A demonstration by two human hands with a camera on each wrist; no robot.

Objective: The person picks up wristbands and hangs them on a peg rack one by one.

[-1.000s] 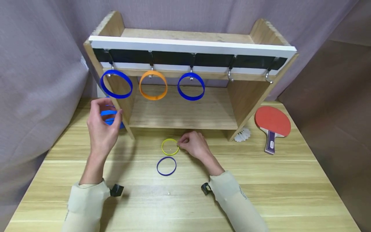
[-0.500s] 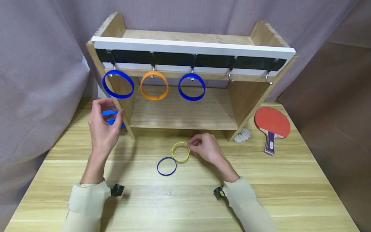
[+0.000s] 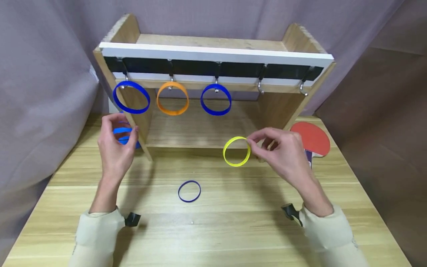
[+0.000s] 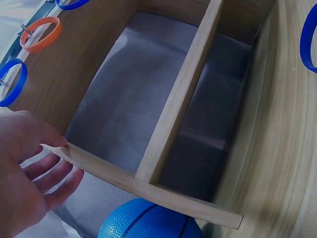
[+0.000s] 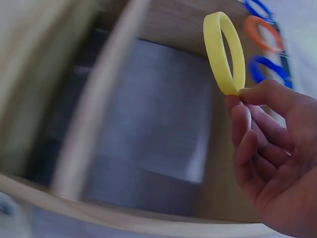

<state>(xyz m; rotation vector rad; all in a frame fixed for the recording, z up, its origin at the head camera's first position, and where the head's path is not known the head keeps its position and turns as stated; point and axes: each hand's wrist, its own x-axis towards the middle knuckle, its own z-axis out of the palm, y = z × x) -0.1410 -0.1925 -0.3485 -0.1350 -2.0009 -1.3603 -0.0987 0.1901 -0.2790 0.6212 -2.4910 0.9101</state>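
Note:
My right hand (image 3: 281,152) pinches a yellow wristband (image 3: 236,151) between thumb and fingertips, in front of the shelf's lower board. In the right wrist view the wristband (image 5: 217,54) stands up from the fingertips. At the left, my left hand (image 3: 116,144) grips the front edge of the wooden shelf's (image 3: 143,118) side panel, thumb inside and fingers outside. A dark blue wristband (image 3: 179,193) lies flat on the table. From the rack's hooks hang a blue wristband (image 3: 115,100), an orange wristband (image 3: 172,112) and another blue wristband (image 3: 216,112).
Two hooks (image 3: 260,87) at the rack's right end bear nothing. A blue ball (image 4: 148,220) sits outside the shelf's left panel, partly behind my left hand in the head view. A red table tennis bat (image 3: 311,137) lies at the right, partly covered by my right hand.
My right hand drew the yellow wristband to the right along the table, then raised it off the surface toward the shelf's right side. The left hand has stayed at the panel.

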